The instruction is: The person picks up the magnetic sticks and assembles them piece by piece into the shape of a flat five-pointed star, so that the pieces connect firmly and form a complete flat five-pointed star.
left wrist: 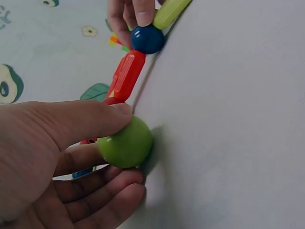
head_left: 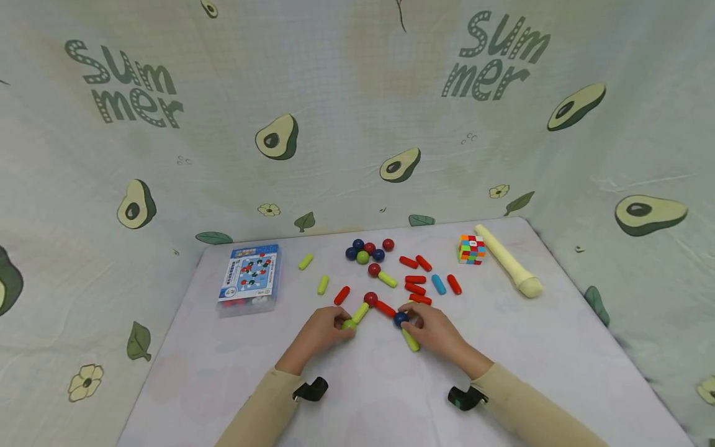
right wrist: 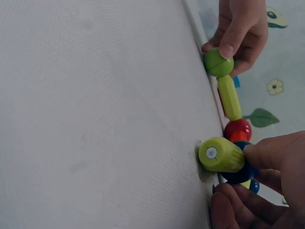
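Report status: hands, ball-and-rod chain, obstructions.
Left hand pinches green ball; right hand holds blue ball. Chain looks unbroken between them. Loose red rod beyond left hand, apparently not blocking.

Head view high, wrist views close-up

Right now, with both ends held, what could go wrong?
1. The left grip pinches the green ball, the right grip the blue ball; the red ball between them is unheld, so pulling apart might break the chain there.
2. The near green stick on the blue ball has a free end and may get knocked off.
3. A red stick lies just beyond the right grip; reaching forward could shove it.
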Demonstrator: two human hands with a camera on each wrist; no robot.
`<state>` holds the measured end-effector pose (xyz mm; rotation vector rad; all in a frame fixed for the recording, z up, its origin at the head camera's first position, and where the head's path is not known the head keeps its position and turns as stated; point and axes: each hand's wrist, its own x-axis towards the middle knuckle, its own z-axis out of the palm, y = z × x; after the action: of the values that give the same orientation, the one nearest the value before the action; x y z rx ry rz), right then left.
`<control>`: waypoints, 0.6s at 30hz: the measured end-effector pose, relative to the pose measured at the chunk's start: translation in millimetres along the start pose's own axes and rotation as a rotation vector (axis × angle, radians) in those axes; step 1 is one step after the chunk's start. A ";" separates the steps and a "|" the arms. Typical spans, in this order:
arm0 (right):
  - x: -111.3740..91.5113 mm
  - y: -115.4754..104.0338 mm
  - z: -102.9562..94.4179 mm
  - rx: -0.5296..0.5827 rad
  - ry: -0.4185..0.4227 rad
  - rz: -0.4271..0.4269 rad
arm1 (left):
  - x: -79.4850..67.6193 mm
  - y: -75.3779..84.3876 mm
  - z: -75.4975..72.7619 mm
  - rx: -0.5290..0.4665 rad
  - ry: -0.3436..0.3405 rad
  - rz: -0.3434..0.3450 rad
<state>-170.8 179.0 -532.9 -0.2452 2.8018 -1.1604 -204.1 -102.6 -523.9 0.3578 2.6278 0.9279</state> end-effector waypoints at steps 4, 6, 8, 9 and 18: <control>-0.1 1.2 1.4 -0.006 0.023 0.019 | 0.1 1.3 4.9 -0.028 0.038 0.002; 0.2 1.8 1.8 -0.006 0.030 0.021 | 0.0 1.5 5.6 -0.034 0.044 -0.003; 0.4 2.0 1.8 -0.004 0.028 0.028 | 0.5 1.0 5.3 -0.044 0.049 -0.017; 0.7 1.9 1.8 -0.004 0.026 0.031 | 0.9 0.7 4.6 -0.055 0.054 -0.024; 0.9 2.3 -0.1 0.016 -0.001 0.049 | 14.0 -9.5 1.9 0.029 0.335 -0.076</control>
<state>-172.0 180.5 -534.4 -0.1749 2.7799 -1.1711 -217.4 -103.9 -534.5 0.1154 2.9346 1.0005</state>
